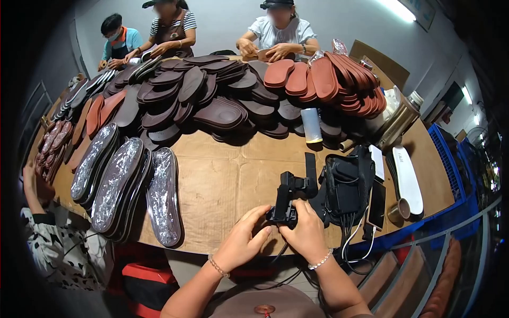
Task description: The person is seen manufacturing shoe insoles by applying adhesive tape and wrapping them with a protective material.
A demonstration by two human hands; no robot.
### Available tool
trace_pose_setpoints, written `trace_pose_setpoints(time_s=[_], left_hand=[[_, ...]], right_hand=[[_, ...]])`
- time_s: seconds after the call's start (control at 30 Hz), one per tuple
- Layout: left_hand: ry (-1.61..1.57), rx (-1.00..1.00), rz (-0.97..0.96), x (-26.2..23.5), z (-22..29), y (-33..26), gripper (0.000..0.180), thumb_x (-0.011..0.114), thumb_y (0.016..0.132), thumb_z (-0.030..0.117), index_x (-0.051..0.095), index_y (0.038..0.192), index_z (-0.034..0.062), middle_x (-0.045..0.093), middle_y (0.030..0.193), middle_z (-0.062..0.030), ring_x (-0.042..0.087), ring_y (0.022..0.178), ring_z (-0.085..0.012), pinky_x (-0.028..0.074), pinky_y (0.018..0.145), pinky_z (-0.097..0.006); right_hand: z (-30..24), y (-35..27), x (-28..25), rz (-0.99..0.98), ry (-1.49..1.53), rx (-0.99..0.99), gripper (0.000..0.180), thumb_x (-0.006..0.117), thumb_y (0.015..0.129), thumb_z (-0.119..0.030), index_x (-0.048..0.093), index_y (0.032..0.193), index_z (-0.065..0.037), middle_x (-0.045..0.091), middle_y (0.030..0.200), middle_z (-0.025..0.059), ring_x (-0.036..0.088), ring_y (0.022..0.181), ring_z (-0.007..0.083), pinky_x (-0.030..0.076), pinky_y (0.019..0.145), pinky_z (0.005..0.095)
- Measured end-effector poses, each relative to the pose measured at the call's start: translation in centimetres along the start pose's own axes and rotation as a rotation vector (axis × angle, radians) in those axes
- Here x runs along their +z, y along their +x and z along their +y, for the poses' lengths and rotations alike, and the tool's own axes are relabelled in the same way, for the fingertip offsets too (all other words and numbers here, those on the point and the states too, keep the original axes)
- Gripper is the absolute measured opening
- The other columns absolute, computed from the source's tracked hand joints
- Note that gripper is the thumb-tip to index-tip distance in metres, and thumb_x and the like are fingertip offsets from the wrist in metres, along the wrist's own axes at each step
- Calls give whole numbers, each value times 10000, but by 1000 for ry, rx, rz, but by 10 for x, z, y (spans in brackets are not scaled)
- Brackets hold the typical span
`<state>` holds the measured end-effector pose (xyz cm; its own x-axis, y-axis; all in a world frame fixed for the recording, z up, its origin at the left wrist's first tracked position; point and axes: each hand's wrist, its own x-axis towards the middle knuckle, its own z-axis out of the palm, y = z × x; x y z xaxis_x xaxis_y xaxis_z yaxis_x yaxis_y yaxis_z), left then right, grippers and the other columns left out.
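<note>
At the near edge of the cardboard-covered table, my left hand (241, 237) and my right hand (307, 229) hold a small black strapped device (284, 204) between them. My left fingertips press its left side, with the thumb lower down. My right fingers are curled round its right side. A black strap (310, 168) stands up from its far end. Just right of my right hand lies a black pouch (347, 183) with several cables coming out of its near end. The parts of the device under my fingers are hidden.
Wrapped insoles (119, 183) stand in stacks at left. Dark brown insoles (220, 112) and reddish ones (324, 79) pile up across the back. A clear plastic cup (312, 127), phone (376, 204), white sole (407, 180) and metal flask (400, 119) are also there. Three people work behind; another's hand (31, 183) shows at left.
</note>
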<state>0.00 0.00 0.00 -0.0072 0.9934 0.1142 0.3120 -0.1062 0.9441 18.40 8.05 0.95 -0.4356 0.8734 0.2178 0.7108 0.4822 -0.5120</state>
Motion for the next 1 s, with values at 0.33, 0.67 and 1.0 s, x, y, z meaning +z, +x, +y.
trace_pose_setpoints(time_s=[0.33, 0.67, 1.0], left_hand=[[-274, -174, 172, -10, 10, -5, 561, 710, 998, 249, 493, 1435, -27, 670, 1134, -119, 660, 940, -150, 540, 804, -282], [-559, -236, 322, -42, 11, -29, 264, 694, 1001, 130, 595, 1213, 7, 656, 1016, -21, 598, 825, -40, 504, 669, -203], [-745, -262, 245, -69, 10, -44, 408, 567, 1021, 47, 542, 1420, -38, 698, 1225, -81, 642, 1049, -90, 523, 911, -254]], right_hand=[[-25, 13, -5, -173, 430, -340, 599, 835, 790, -134, 543, 1282, 48, 638, 1169, 229, 670, 1050, 390, 549, 875, 412], [-45, 18, 14, -433, 926, -38, 534, 797, 884, -14, 508, 1331, 35, 651, 1185, 93, 654, 1060, 118, 544, 916, 269], [-42, 25, 39, -914, 1253, 143, 611, 741, 937, -31, 421, 1454, 25, 649, 1246, 80, 635, 1126, 139, 535, 964, 299]])
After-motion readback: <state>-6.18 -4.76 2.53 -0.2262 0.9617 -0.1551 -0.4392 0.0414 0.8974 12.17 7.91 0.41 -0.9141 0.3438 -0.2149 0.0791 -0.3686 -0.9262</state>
